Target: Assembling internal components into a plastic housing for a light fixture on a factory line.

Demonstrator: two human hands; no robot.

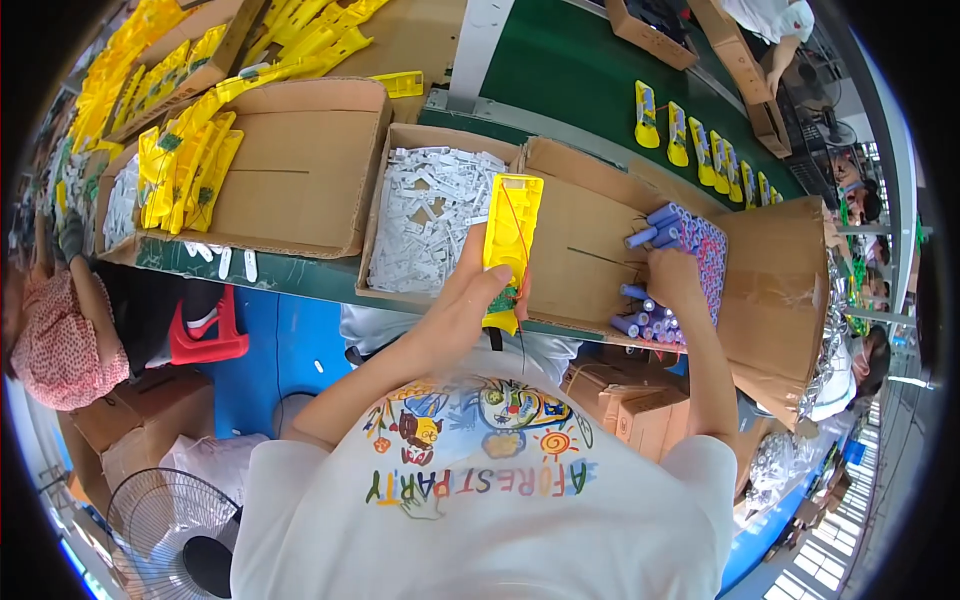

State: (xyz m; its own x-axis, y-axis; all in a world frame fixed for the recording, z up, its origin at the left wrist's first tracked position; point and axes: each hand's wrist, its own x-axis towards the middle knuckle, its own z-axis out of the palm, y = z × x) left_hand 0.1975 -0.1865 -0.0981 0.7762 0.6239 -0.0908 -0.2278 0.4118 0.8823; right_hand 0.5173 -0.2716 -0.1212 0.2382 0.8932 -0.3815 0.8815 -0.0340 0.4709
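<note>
My left hand (pixel 468 304) grips a long yellow plastic casing (pixel 512 240) upright in front of me, the thumb pressed on its lower part. A small green circuit board (pixel 507 298) sits low in the casing, and thin red and black wires run from it. My right hand (pixel 675 278) reaches into a cardboard box (pixel 572 240) to the right, its fingers curled down among purple cylindrical battery cells (pixel 708 250). Whatever those fingertips hold is hidden. Several loose cells lie beside the hand, next to the packed rows.
A box of small white plastic parts (pixel 425 205) stands left of the casing. Further left, another carton (pixel 300 205) holds yellow casings (pixel 195 170). Beyond the boxes, filled yellow casings (pixel 677 135) line a green conveyor (pixel 560 75). A co-worker (pixel 65 330) sits at the left; a fan (pixel 175 530) stands lower left.
</note>
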